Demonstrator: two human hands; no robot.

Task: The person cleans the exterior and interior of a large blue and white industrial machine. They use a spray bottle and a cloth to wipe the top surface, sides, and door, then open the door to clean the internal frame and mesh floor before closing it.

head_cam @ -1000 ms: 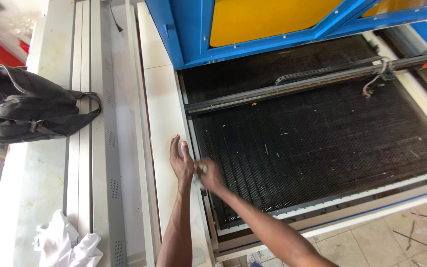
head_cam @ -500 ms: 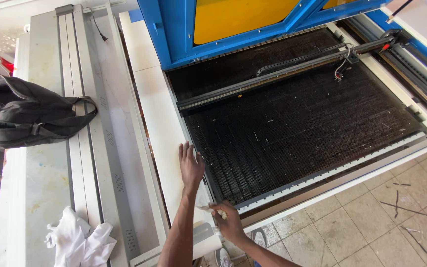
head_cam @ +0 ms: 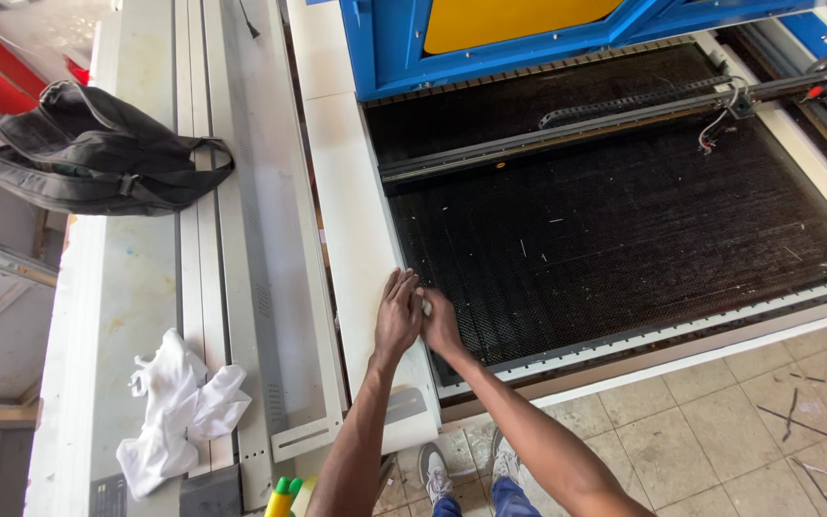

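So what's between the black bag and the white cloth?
In the head view, only bare, stained white tabletop lies between the black bag and the crumpled white cloth.

A workshop: large laser-cutting machine [head_cam: 624, 230], honeycomb bed.

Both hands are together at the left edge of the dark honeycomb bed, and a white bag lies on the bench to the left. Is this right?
Not quite. The head view shows the bag is black, not white; the white thing there is a crumpled cloth. The left hand and right hand do meet at the left edge of the honeycomb bed.
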